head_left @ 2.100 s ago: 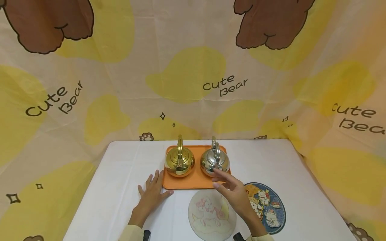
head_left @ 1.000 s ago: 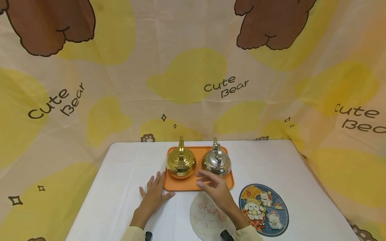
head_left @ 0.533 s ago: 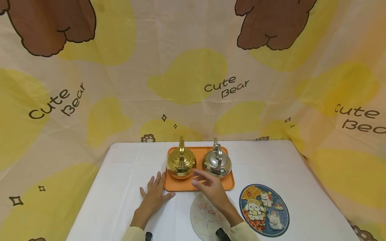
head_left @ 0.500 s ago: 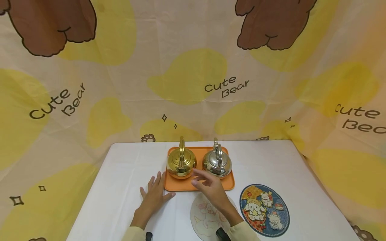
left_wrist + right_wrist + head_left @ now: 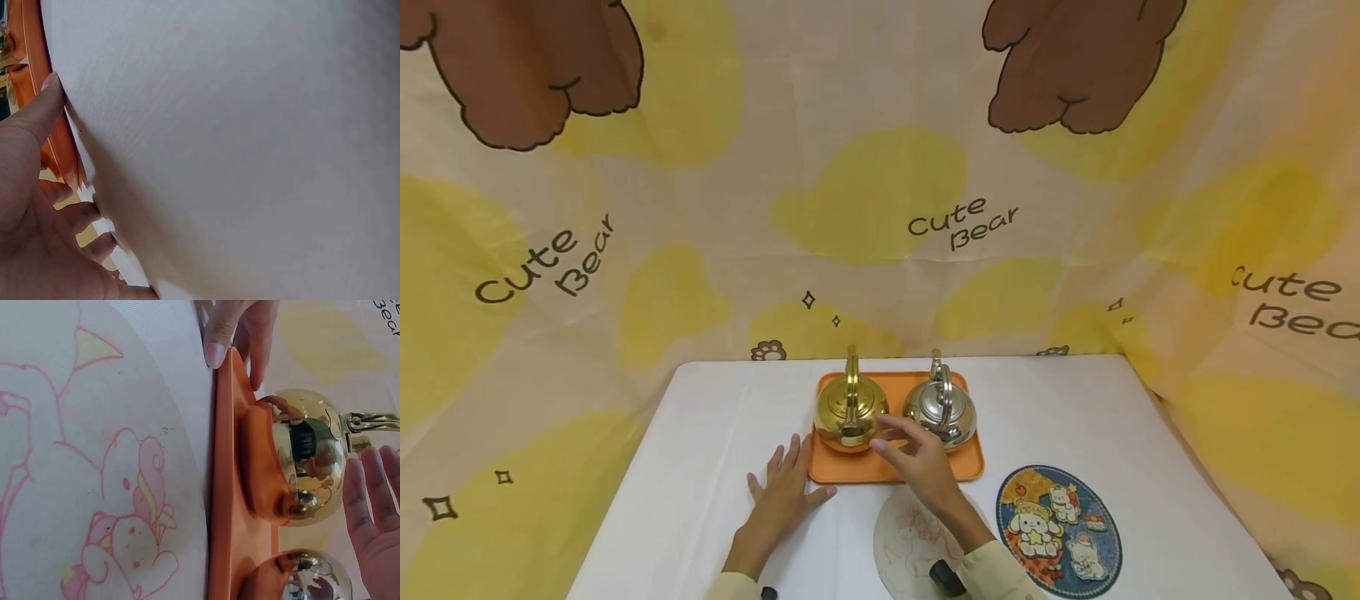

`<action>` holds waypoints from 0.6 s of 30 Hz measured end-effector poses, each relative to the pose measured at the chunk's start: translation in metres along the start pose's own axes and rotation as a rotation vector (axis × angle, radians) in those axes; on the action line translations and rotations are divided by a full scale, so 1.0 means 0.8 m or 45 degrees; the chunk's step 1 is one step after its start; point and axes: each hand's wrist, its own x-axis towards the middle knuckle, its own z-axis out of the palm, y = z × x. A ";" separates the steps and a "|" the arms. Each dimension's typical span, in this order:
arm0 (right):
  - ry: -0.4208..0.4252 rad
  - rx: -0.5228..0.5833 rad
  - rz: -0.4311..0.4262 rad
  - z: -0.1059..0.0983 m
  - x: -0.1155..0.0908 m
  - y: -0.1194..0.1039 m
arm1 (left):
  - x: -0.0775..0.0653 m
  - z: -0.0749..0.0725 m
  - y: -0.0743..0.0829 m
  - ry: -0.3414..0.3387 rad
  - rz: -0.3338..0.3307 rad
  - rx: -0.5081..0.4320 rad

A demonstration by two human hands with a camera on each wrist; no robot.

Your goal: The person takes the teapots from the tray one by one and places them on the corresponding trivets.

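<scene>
A gold teapot (image 5: 842,412) and a silver teapot (image 5: 955,425) stand upright, side by side, on an orange tray (image 5: 850,474). With fingers spread, my left hand (image 5: 781,498) touches the tray's near left corner; the left wrist view shows a fingertip against the orange tray rim (image 5: 39,44). My right hand (image 5: 925,471) hovers over the tray's front part, its fingers loosely bent near the gold teapot's lower right side and holding nothing. In the right wrist view, those fingers (image 5: 356,500) appear near the gold teapot (image 5: 312,469), without a clear sign of contact.
A pale round mat (image 5: 898,550) with a pink drawing lies in front of the tray, partly under my right forearm. To its right is a blue round mat (image 5: 1101,550) with cartoon animals. A printed cloth (image 5: 880,200) hangs behind the white table (image 5: 715,442).
My right hand has gone left from the silver teapot toward the gold one, then risen slightly. The left hand stays by the tray corner. The head view has shifted a little.
</scene>
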 end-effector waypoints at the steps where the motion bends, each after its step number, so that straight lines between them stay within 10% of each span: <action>1: 0.005 0.002 -0.003 0.002 0.002 0.001 | -0.001 0.001 -0.001 -0.001 -0.004 0.006; 18: 0.000 0.002 -0.001 0.017 0.036 -0.005 | -0.001 0.002 -0.001 0.001 -0.021 0.001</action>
